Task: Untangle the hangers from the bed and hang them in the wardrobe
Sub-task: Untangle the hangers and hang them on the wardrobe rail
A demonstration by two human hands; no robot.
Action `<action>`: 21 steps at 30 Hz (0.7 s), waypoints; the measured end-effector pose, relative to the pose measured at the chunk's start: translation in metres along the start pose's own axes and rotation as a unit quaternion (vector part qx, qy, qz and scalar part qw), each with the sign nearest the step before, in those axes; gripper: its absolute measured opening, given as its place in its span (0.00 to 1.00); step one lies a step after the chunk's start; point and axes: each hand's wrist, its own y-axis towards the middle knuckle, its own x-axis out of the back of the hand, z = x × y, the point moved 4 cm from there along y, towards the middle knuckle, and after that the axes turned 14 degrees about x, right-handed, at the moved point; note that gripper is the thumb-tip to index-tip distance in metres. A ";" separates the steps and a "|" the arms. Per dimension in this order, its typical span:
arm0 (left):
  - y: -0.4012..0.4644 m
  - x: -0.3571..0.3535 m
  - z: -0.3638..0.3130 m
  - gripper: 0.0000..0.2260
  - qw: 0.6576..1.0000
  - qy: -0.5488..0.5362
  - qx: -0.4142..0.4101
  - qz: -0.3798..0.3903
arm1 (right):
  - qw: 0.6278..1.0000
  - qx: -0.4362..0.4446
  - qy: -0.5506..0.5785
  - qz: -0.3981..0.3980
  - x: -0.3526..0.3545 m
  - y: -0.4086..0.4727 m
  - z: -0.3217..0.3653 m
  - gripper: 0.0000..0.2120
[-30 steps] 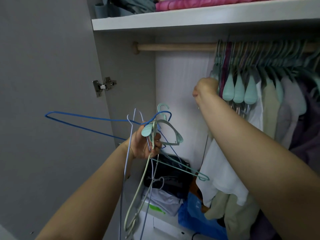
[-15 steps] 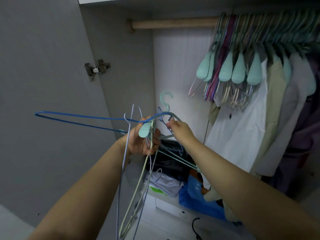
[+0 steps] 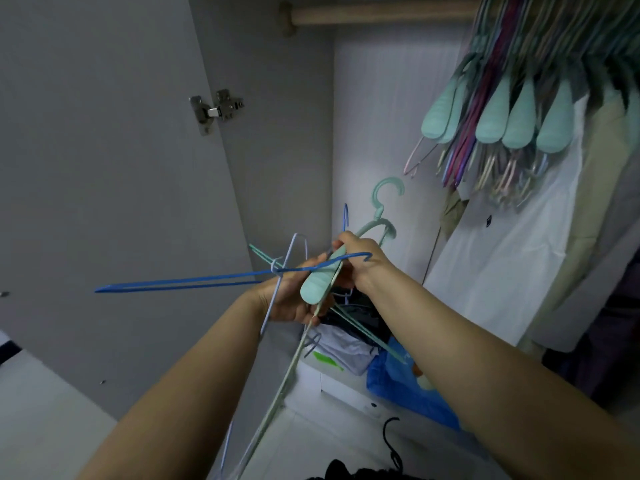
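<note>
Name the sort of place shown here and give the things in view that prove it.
Most likely the inside of a bedroom wardrobe: a wooden rail carries packed hangers and hanging clothes, and a door hinge shows at left.

Both hands meet on a tangle of hangers (image 3: 277, 271) before the open wardrobe. The left hand (image 3: 294, 299) grips the bunch; the right hand (image 3: 360, 261) holds a mint hanger (image 3: 320, 280). More hangers crowd the rod (image 3: 381, 13).

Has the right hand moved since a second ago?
Yes. The right hand has come down and left from the hung hangers below the rod to the hanger bundle held by the left hand.
</note>
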 end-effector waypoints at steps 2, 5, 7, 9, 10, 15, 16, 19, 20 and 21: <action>-0.002 -0.003 0.001 0.28 0.999 -0.035 -0.014 0.036 | 0.999 -0.005 0.044 -0.022 -0.008 0.000 0.001 0.13; -0.004 0.000 0.001 0.26 0.994 -0.071 -0.055 0.061 | 0.998 0.033 0.041 -0.033 -0.015 0.003 0.007 0.15; -0.006 0.000 -0.002 0.24 0.994 -0.072 -0.064 0.059 | 0.997 0.038 0.049 -0.047 -0.016 0.005 0.006 0.17; -0.008 -0.003 -0.005 0.23 0.994 -0.062 -0.070 0.049 | 0.996 0.050 0.044 -0.050 -0.016 0.008 0.006 0.19; -0.009 -0.004 -0.007 0.24 0.994 -0.066 -0.074 0.043 | 0.996 0.059 0.037 -0.049 -0.015 0.007 0.009 0.21; -0.018 0.005 -0.007 0.25 0.982 -0.109 -0.114 0.100 | 0.983 0.143 0.065 0.099 -0.019 -0.005 0.033 0.15; -0.020 0.006 -0.006 0.24 0.979 -0.110 -0.114 0.129 | 0.978 0.156 0.067 0.121 -0.019 -0.006 0.038 0.14; -0.022 0.010 -0.003 0.29 0.972 -0.110 -0.104 0.180 | 0.975 0.176 0.077 0.114 -0.015 -0.004 0.049 0.17; -0.021 0.012 -0.001 0.31 0.973 -0.103 -0.100 0.182 | 0.976 0.174 0.080 0.106 -0.015 -0.001 0.050 0.18; -0.022 0.014 0.001 0.33 0.974 -0.098 -0.094 0.180 | 0.977 0.173 0.076 0.101 -0.014 0.000 0.053 0.19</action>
